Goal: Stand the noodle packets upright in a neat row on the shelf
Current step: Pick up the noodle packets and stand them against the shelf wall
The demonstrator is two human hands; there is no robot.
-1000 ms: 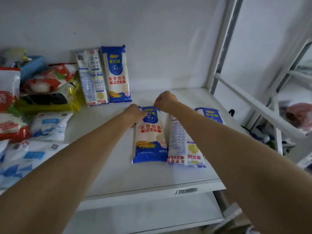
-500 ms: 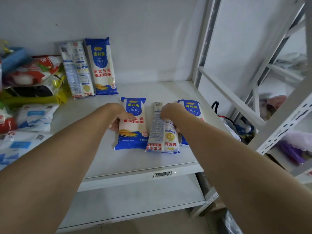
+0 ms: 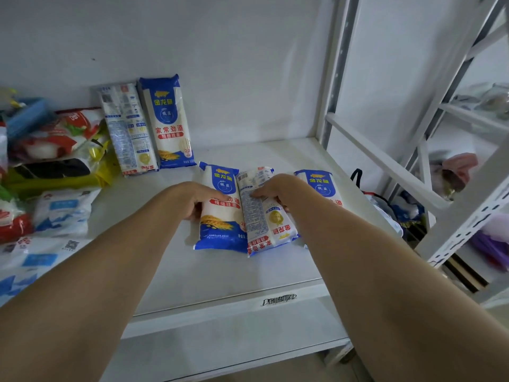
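Two blue-and-white noodle packets stand upright against the back wall, one showing its back (image 3: 127,128) and one its front (image 3: 169,121). Three more lie flat on the white shelf (image 3: 220,271). My left hand (image 3: 197,198) grips the left edge of the front-up packet (image 3: 221,216). My right hand (image 3: 278,190) grips the middle back-up packet (image 3: 260,216). A third flat packet (image 3: 321,186) lies partly hidden under my right forearm.
Piled bags fill the shelf's left side: red and yellow snack packs (image 3: 55,150) and white-blue bags (image 3: 60,210). A white upright post (image 3: 334,70) and a diagonal brace (image 3: 385,158) close the right side. A lower shelf (image 3: 220,351) shows below the front edge.
Both hands slid from the top ends of the flat packets down to their middles and closed on them. The camera drifted, so the shelf sits lower and more to the left.
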